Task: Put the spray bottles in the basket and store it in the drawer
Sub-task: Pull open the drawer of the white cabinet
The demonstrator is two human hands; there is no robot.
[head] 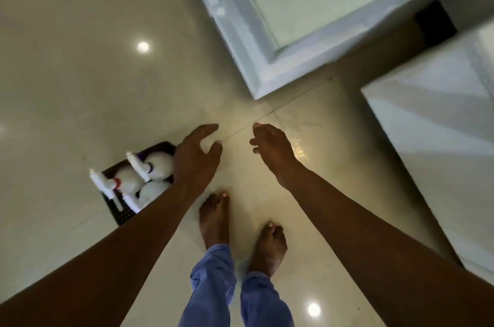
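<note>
A dark perforated basket (123, 215) sits on the glossy floor at the lower left, partly hidden by my left forearm. Three white spray bottles stand in it: one with a red collar (125, 178), one with a purple collar (157, 165), and a third (152, 191) behind my arm. My left hand (196, 158) hovers just right of the basket, fingers spread and holding nothing. My right hand (272, 146) is further right over bare floor, fingers loosely apart, also holding nothing.
A white open drawer or cabinet front (256, 32) juts in from the top, its corner near the middle. Another white panel (433, 139) stands at the right, with a dark gap (435, 24) between. My bare feet (213, 219) stand on the tiles below the hands.
</note>
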